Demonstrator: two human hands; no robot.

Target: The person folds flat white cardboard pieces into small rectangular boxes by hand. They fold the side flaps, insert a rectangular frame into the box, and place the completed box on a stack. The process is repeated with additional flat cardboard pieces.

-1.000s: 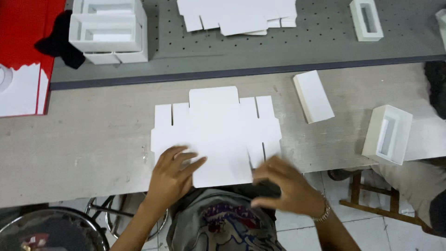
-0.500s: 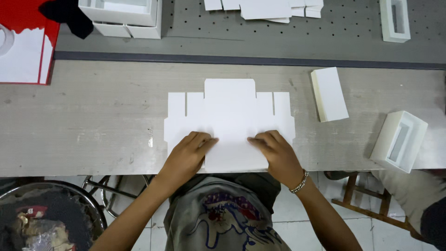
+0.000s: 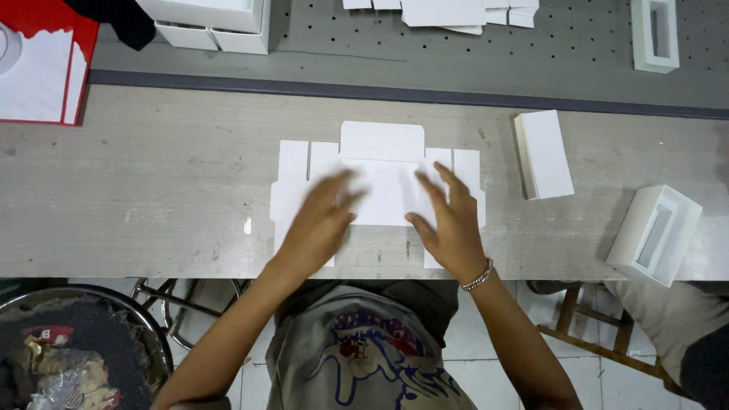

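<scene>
Both your left hand (image 3: 319,220) and right hand (image 3: 448,220) lie open-palmed on the flat white die-cut cardboard blank (image 3: 380,163); nothing gripped. Folding stage: next, crease panels squarely.

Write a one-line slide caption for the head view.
Both hands, left and right, press on a flat white die-cut cardboard blank on a grey workbench.

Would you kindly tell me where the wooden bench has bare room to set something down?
The wooden bench is bare between the red sheet and the flat white cardboard blank. Crowded: both hands, left and right, on the blank; closed white box, open white tray rightward.
</scene>
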